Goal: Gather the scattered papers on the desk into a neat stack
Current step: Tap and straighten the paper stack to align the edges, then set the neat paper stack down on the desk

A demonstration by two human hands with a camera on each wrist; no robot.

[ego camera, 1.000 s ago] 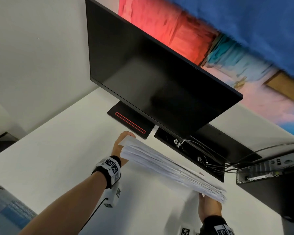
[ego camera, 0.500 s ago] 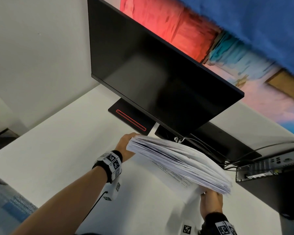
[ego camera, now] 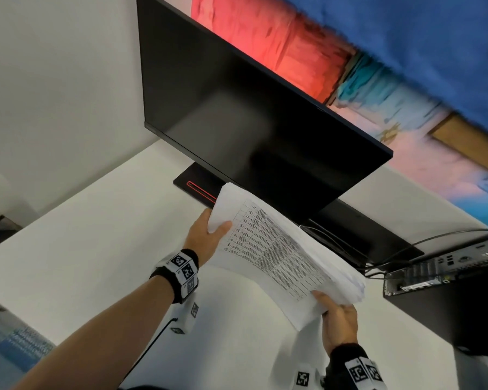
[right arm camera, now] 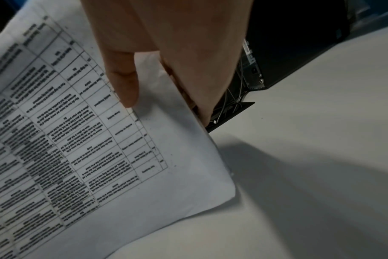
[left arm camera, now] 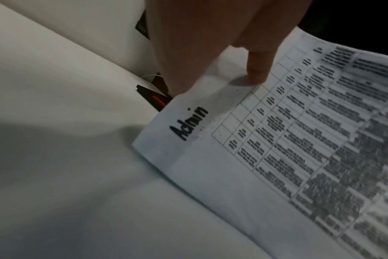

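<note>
A thick stack of white papers (ego camera: 279, 254) with a printed table on its top sheet is held tilted above the white desk (ego camera: 82, 249), its lower edge near the surface. My left hand (ego camera: 209, 235) grips its far left end, thumb on the top sheet and fingers hidden behind. My right hand (ego camera: 338, 319) grips the near right end, thumb on top. In the left wrist view the stack of papers (left arm camera: 277, 157) shows the word "Admin" and my left hand (left arm camera: 210, 52) pinches its edge. In the right wrist view my right hand (right arm camera: 166, 61) pinches the papers' (right arm camera: 100, 149) side edge.
A black monitor (ego camera: 251, 122) stands just behind the stack, its base (ego camera: 197, 187) with a red stripe to the left. A black computer case (ego camera: 448, 291) with cables (ego camera: 406, 249) sits at the right. White desk surface lies on the left and in front.
The stack has tipped toward me, so its printed top sheet now faces up where only its edge showed. Both hands keep their hold on its ends.
</note>
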